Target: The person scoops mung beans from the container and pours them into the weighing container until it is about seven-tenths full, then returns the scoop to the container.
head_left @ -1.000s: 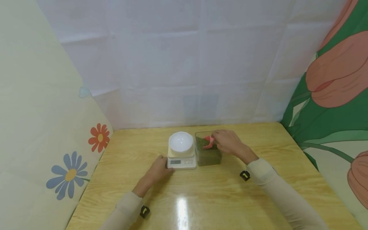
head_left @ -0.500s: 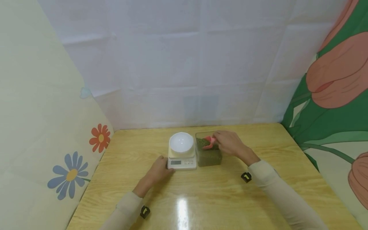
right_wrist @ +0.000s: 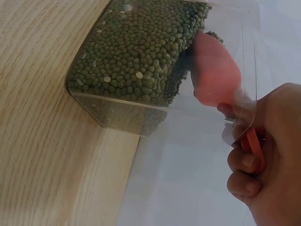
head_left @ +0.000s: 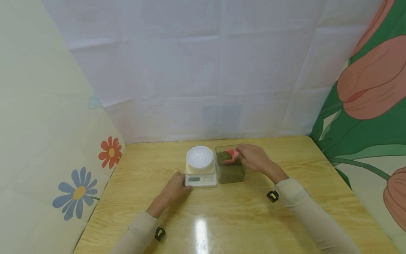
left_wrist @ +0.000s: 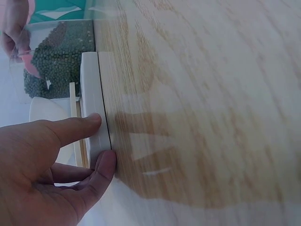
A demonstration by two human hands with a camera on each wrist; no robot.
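Observation:
A digital kitchen scale (head_left: 207, 180) stands on the table with a white bowl (head_left: 200, 157) on its platform. My left hand (head_left: 174, 187) holds the scale's front left corner; in the left wrist view its thumb and fingertips touch the white casing (left_wrist: 96, 94). Right beside the scale is a clear plastic container (head_left: 231, 175), partly filled with green mung beans (right_wrist: 136, 52). With curled fingers, my right hand (head_left: 253, 157) grips the handle of a pink scoop (right_wrist: 216, 70). The scoop's head is inside the container, against the beans. Its contents are hidden in the right wrist view.
The wood-grain table (head_left: 222, 211) extends in front of the scale and to both sides. A white cloth (head_left: 177, 70) hangs behind its far edge. Flower-printed sheets flank the left (head_left: 47, 141) and right (head_left: 374, 148).
The scoop has turned slightly within the container, and its head has shifted a little left among the beans. My left hand, the scale and the bowl stay in place.

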